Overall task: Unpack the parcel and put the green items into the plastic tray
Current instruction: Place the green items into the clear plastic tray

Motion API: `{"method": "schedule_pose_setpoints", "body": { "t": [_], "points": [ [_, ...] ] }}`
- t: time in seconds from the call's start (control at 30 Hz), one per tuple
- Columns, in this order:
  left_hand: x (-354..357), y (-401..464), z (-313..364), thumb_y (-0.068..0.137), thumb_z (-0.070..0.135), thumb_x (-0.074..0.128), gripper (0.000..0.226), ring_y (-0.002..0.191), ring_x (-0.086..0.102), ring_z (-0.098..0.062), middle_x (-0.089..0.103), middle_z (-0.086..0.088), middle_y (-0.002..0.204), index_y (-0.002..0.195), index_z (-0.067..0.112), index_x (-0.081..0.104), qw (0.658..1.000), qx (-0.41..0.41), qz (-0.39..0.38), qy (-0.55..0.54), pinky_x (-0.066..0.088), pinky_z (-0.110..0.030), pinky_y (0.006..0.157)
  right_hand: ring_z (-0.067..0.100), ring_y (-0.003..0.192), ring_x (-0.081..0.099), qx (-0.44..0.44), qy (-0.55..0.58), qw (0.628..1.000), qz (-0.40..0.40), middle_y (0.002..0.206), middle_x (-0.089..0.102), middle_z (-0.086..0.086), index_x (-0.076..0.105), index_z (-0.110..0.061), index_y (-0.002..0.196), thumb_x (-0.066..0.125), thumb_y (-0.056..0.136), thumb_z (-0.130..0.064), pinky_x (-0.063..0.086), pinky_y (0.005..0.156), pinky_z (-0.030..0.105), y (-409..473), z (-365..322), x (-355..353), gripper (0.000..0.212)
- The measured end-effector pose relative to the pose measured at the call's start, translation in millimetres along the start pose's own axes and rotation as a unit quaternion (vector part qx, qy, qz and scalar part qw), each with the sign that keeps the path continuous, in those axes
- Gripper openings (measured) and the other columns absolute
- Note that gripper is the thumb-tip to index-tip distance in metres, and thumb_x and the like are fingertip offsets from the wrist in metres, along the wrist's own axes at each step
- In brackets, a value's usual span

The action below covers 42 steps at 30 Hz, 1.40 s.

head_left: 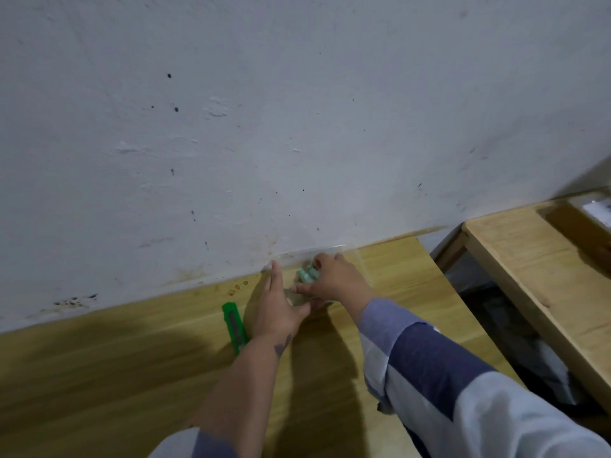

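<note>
On the wooden desk (132, 375), a green utility knife (234, 325) lies just left of the left forearm. Beyond it the left hand (276, 307) lies flat and open with fingers stretched toward the wall, gripping nothing visible. The right hand (334, 279) is curled around small green items (308, 273), held over the clear plastic tray (358, 259) standing against the wall (297, 110).

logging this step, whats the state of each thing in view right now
green items: gripped in the right hand, over the tray
right hand: closed on the green items
left hand: open, fingers flat against the tray's side
clear plastic tray: upright on the table by the wall
green utility knife: lying flat on the table, unheld
wooden table: stands against the wall
</note>
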<state>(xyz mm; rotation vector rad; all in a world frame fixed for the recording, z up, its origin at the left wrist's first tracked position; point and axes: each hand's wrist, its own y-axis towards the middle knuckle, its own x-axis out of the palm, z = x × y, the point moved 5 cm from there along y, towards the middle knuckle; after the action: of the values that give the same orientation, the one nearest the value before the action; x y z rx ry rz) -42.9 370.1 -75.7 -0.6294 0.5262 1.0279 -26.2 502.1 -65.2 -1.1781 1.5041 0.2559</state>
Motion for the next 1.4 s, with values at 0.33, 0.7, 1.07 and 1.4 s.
{"method": "schedule_pose_setpoints", "body": {
  "t": [0.33,0.7,1.07,1.4],
  "points": [
    [0.4,-4.0,3.4,0.078,0.043,0.073,0.110,0.147,0.017,-0.020,0.005,0.003,0.162,0.153,0.023,-0.005,1.000,-0.009,-0.014,0.009,0.027,-0.031,0.111,0.025,0.115,0.057,0.004,0.003,1.000,0.009,0.126,0.061,0.007,0.050,-0.011,0.129,0.071,0.073,-0.047,0.046,0.089,0.030,-10.9,13.3,-12.6,0.069],
    [1.5,-3.7,0.6,0.071,0.052,0.076,0.118,0.147,0.016,-0.021,0.008,0.004,0.161,0.153,0.025,-0.005,1.000,-0.011,-0.019,0.010,0.028,-0.035,0.112,0.029,0.124,0.035,-0.098,-0.063,0.991,-0.065,0.131,0.045,0.008,0.047,-0.030,0.137,0.072,0.076,-0.040,0.037,0.106,0.040,-10.3,10.8,-21.9,0.067],
    [0.9,-0.8,0.3,0.072,0.054,0.074,0.117,0.145,0.022,-0.020,0.010,0.003,0.161,0.153,0.023,-0.004,1.000,-0.006,-0.009,0.029,0.032,-0.032,0.109,0.028,0.121,0.032,-0.165,-0.039,0.985,-0.007,0.133,0.043,0.007,0.050,-0.037,0.133,0.056,0.089,-0.042,0.028,0.106,0.035,-6.8,16.6,-12.7,0.045],
    [2.1,-1.8,0.4,0.072,0.048,0.076,0.115,0.145,0.023,-0.020,0.012,0.003,0.161,0.154,0.023,-0.002,1.000,-0.005,-0.005,0.006,0.032,-0.031,0.109,0.023,0.115,0.058,-0.124,0.154,0.979,0.047,0.129,0.061,0.009,0.062,-0.017,0.123,0.057,0.087,-0.003,0.045,0.098,0.027,-10.5,17.8,-20.2,0.039]
  ]
}}
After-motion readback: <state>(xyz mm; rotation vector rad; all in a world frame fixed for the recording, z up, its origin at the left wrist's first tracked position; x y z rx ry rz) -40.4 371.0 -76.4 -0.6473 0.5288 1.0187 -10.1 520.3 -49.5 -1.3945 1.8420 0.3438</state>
